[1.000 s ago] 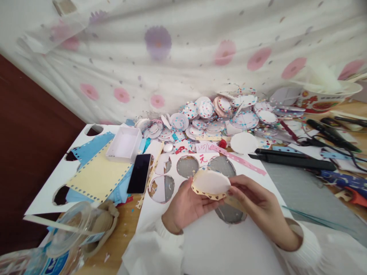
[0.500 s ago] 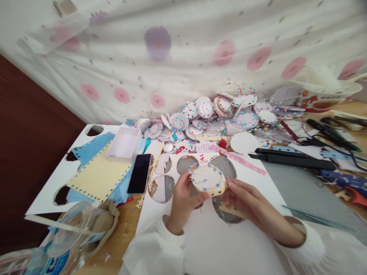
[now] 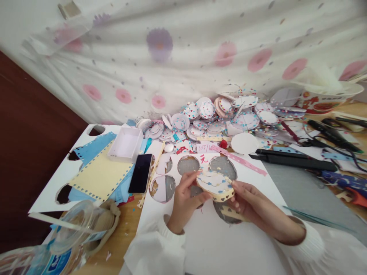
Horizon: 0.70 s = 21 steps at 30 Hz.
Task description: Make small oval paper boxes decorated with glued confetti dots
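Our left hand [image 3: 186, 194] and right hand [image 3: 249, 202] each pinch one edge of a paper disc [image 3: 215, 184], held above the white sheet [image 3: 223, 244] on the worktop [image 3: 120, 236].

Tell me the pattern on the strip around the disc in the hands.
Cream strip with small heart cut-outs, in the head view.

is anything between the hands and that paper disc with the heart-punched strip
Nothing visible is. The left hand and right hand both already pinch the paper disc directly, the yellow heart-punched strip along its edge, above the white sheet with round cut-outs.
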Motion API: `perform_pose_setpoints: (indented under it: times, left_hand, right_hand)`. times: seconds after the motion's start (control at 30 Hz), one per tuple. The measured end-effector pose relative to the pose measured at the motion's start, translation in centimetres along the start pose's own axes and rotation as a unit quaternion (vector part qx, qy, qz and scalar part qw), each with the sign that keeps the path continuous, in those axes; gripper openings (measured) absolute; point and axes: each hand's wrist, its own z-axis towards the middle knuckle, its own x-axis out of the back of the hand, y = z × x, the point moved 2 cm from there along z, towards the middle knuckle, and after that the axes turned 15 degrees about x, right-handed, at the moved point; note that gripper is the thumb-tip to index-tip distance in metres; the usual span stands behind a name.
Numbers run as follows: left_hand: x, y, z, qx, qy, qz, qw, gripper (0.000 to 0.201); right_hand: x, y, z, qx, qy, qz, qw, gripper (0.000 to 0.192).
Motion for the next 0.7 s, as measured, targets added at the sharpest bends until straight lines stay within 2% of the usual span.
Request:
perform_pose_setpoints:
  times: [0.13,0.23,0.3,0.37,0.43,0.53,0.6,0.63,0.7]
  left_hand:
    - [-0.1,0.0,-0.1,0.01,-0.007,0.02,1.0,0.057]
    - [-0.4,-0.1,-0.3,0.02,-0.024,0.008,0.999,0.072]
    - [-0.6,-0.2,-0.4,0.05,-0.012,-0.012,0.999,0.079]
    - [-0.7,-0.2,-0.4,0.083,0.006,-0.044,0.996,0.076]
    - [-0.6,0.0,-0.3,0.107,0.028,-0.109,0.988,0.065]
    - [-0.2,0.4,0.0,0.131,0.068,-0.209,0.967,0.052]
    - [-0.1,0.7,0.2,0.156,0.07,-0.269,0.948,0.051]
    - [-0.1,0.9,0.2,0.168,0.058,-0.297,0.938,0.05]
    - [-0.3,1.3,0.2,0.192,0.024,-0.352,0.916,0.049]
  right_hand:
    - [-0.1,-0.1,0.1,0.017,0.016,-0.04,0.999,0.039]
    - [-0.2,0.1,0.1,0.013,0.023,-0.11,0.994,0.04]
    - [-0.2,0.0,0.1,0.021,0.012,-0.19,0.982,0.042]
    - [-0.1,-0.4,0.1,0.06,-0.019,-0.287,0.956,0.044]
    - [0.2,-1.4,0.1,0.144,-0.053,-0.405,0.901,0.04]
    - [0.7,-3.0,0.1,0.273,-0.108,-0.573,0.765,0.024]
    - [1.0,-3.4,0.1,0.285,-0.162,-0.638,0.696,0.022]
    - [1.1,-3.4,0.2,0.269,-0.193,-0.658,0.676,0.023]
    - [1.1,-3.1,0.3,0.221,-0.249,-0.677,0.657,0.023]
